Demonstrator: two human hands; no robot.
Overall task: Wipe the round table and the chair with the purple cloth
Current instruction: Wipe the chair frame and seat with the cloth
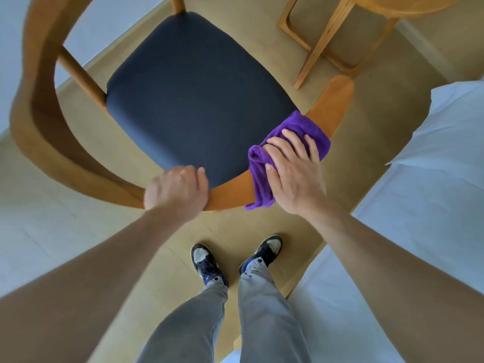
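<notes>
1. The floor (366, 106) is tan under the furniture and paler along the left side
2. A white bed (432, 179) fills the right side of the room, its corner close to the person's right arm
3. The chair (230, 191) stands right in front of the person, seen from behind and above: a curved wooden backrest rail sweeps round from the far left to the right armrest tip, and a dark padded seat (193, 100) sits inside that curve
4. The round desk (400, 6) is beyond the chair at the top right; only part of its wooden rim and its slanted legs show, and it stands apart from the chair
5. The person's legs in grey trousers and two dark-and-white shoes (207, 263) are planted on the floor just behind the chair
6. The left hand (175, 189) sits on the backrest rail, its fingers curled over the top edge and gripping the wood
7. The right hand (290, 166) lies on the purple cloth, fingers spread and fairly straight, pressing it down onto the rail
8. The purple cloth (262, 189) is bunched and draped over the rail to the right of the left hand, one end hanging down the rail's near side, the other bulging towards the armrest
</notes>
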